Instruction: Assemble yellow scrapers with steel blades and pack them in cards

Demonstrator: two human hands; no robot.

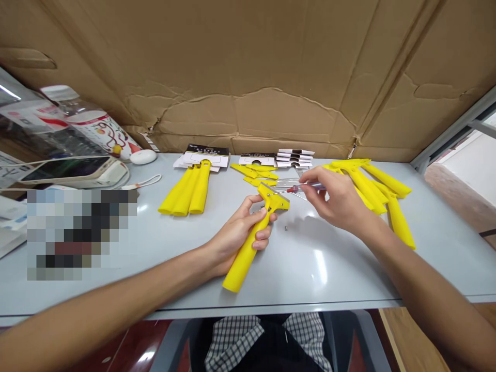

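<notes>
A yellow scraper [247,257] with a wide head is gripped around its neck by my left hand [242,227], handle slanting down toward the table's front edge. My right hand [329,196] is closed on a screwdriver [294,189] with a clear and red handle. Its thin shaft points left, and the tip is at a screw in the scraper's head. A small loose screw [286,228] lies on the table just right of the scraper. Behind the head are several flat yellow pieces [258,173] and some clear plastic [287,182].
Several yellow handles [199,191] stand at the left beside printed cards [205,155]; more card stacks [295,156] sit at the back. A pile of yellow scrapers [372,186] lies right. Phone [70,170], bottle [96,124] and white oval case [143,156] occupy the left. Cardboard [248,67] walls the back.
</notes>
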